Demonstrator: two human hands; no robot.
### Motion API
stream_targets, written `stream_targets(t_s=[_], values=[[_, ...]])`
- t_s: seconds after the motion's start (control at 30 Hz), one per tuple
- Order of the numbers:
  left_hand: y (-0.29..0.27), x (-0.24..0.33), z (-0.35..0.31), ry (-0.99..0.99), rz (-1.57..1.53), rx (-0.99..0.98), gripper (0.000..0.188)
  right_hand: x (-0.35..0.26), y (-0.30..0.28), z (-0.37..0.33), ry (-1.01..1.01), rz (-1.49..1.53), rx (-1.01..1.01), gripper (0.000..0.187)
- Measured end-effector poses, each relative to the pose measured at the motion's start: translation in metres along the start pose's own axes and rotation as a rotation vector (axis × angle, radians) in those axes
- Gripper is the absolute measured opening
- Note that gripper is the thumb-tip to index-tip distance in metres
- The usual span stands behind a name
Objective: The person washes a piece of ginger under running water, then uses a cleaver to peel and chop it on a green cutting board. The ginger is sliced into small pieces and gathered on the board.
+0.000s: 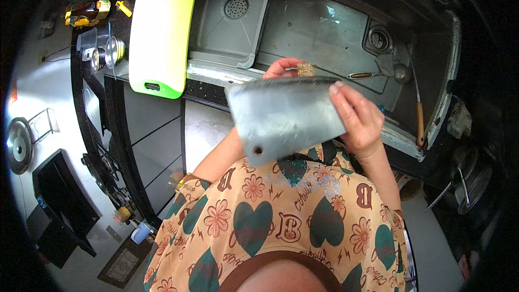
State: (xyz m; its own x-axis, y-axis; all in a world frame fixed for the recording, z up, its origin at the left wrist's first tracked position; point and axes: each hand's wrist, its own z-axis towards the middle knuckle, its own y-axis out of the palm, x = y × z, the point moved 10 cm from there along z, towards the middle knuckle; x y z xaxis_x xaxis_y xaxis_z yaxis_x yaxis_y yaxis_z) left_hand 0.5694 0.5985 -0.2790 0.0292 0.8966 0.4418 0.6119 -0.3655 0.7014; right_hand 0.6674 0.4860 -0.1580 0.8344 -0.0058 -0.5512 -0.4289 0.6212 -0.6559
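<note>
A wide metal cleaver point(286, 119) is held in front of my body, its flat side facing up and a small hole near its lower left corner. My right hand point(358, 119) grips its right end, with fingertips against the blade; any handle is hidden from view. Behind the blade's upper edge, my left hand point(282, 68) shows only bent fingers, closed around a small rough tan piece, like a scrubber point(306, 69). That piece is close to the upper edge of the cleaver. The blade covers the rest of my left hand.
Beyond my hands is a grey double sink point(313, 38). A spatula point(362, 75), a ladle point(401, 73) and a wooden-handled utensil point(420, 121) lie in its right side. A green-edged cutting board point(162, 32) rests left of the sink. Pans point(467, 178) are at the right.
</note>
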Motion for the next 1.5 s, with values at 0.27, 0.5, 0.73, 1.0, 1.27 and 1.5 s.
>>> stream_targets(t_s=[0.27,0.5,0.73,1.0,1.27,1.5], values=[[0.003,-0.010,0.001,0.028,0.034,0.047,0.030,-0.007,-0.001,-0.002,0.015,0.044,0.015,0.038],[0.002,-0.018,0.004,-0.010,-0.013,0.036,0.026,-0.009,-0.001,-0.004,0.023,0.061,0.018,0.035],[-0.006,-0.007,0.005,0.036,0.074,0.033,0.026,0.011,0.011,-0.012,-0.026,-0.009,-0.006,0.038],[-0.005,0.002,-0.011,0.055,0.103,0.155,0.040,0.063,0.008,-0.032,0.205,-0.139,-0.093,0.053],[0.002,-0.001,-0.001,0.009,0.142,0.101,0.031,-0.007,0.003,0.000,0.016,0.022,-0.020,0.038],[0.021,-0.001,-0.014,-0.053,-0.029,0.040,0.040,-0.006,0.005,-0.004,0.015,0.034,-0.029,0.037]])
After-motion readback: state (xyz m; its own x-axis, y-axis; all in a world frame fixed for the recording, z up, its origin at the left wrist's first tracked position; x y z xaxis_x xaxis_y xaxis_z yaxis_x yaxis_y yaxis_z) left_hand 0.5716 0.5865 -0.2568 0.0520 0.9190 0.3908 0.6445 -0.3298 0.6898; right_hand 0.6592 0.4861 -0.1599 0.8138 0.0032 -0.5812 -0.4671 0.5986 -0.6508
